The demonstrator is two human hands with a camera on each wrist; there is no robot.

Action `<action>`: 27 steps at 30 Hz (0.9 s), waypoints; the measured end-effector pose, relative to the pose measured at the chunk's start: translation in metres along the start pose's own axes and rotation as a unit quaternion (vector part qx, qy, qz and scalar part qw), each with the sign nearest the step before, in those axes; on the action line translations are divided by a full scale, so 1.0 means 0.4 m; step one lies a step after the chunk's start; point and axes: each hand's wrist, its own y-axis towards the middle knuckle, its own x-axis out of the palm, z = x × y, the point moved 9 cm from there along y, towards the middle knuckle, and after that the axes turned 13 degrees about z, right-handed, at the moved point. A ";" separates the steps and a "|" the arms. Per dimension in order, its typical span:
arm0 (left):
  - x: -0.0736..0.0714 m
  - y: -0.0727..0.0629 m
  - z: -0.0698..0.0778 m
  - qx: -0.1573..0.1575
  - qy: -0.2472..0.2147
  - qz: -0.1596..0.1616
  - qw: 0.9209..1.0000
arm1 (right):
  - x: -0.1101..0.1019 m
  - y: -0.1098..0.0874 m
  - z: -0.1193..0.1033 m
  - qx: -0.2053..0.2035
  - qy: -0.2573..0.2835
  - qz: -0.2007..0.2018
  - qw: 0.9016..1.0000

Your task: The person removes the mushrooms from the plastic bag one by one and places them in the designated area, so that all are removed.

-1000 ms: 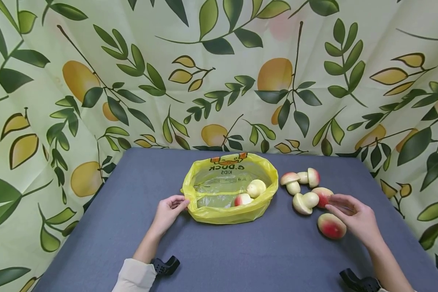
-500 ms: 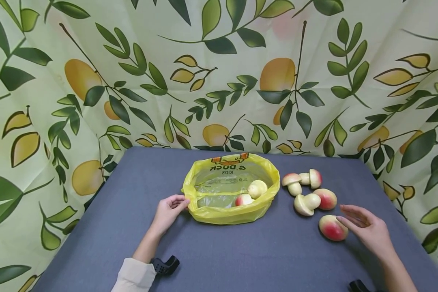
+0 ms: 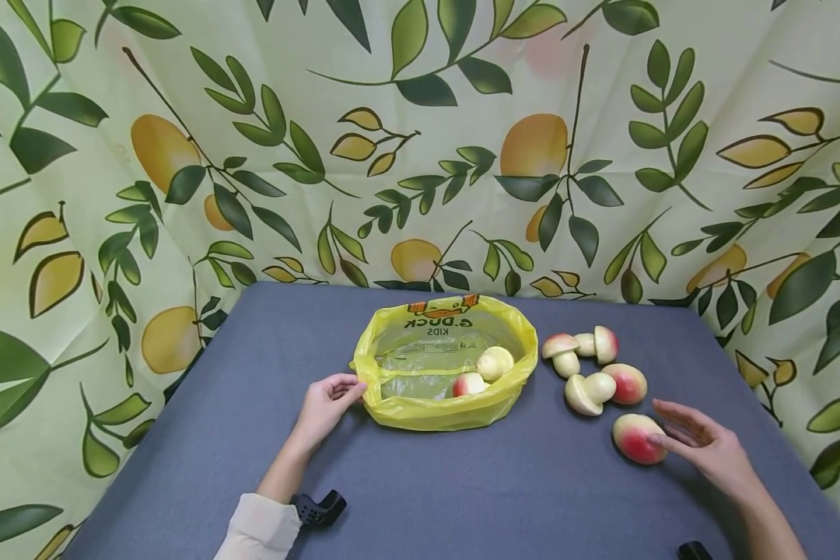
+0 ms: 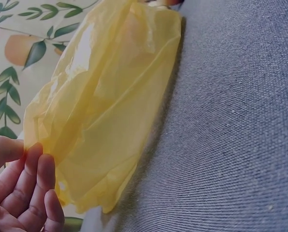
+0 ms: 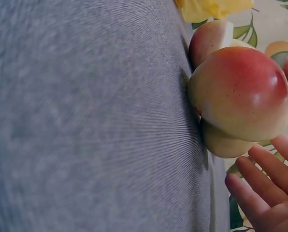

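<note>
My left hand (image 3: pixel 327 403) pinches the left rim of a yellow plastic bag (image 3: pixel 437 414) between thumb and fingertips; the left wrist view shows the bag's thin side (image 4: pixel 110 101) hanging from that pinch. Inside the bag lie a pale mushroom (image 3: pixel 495 362) and a red-and-cream mushroom (image 3: pixel 467 383), both toy-like. My right hand (image 3: pixel 715 451) is at the right side of the nearest red-capped mushroom (image 3: pixel 639 439), its thumb overlapping the cap in the head view. In the right wrist view its fingers (image 5: pixel 262 186) are spread and extended around that cap (image 5: pixel 240 92).
Behind the nearest mushroom, between it and the bag, several more lie on the blue-grey cloth (image 3: pixel 462 498): a red cap (image 3: pixel 627 384), a pale one with its stem showing (image 3: pixel 586 393), and two farther back (image 3: pixel 562 354). A leaf-patterned curtain (image 3: pixel 420 155) surrounds the table.
My right hand has drawn back from the red cap farther away and come down beside the nearest mushroom. The left hand keeps its pinch on the bag's rim.
</note>
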 end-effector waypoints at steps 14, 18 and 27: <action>0.000 0.007 -0.001 0.006 0.002 -0.002 1.000 | 0.029 -0.009 0.016 0.039 -0.099 -0.058 0.993; 0.002 0.009 -0.001 0.011 0.003 -0.004 1.000 | 0.031 -0.012 0.007 0.023 -0.077 -0.053 0.995; 0.005 0.010 -0.003 0.006 0.005 -0.003 1.000 | 0.031 -0.018 0.006 0.020 -0.067 -0.049 0.996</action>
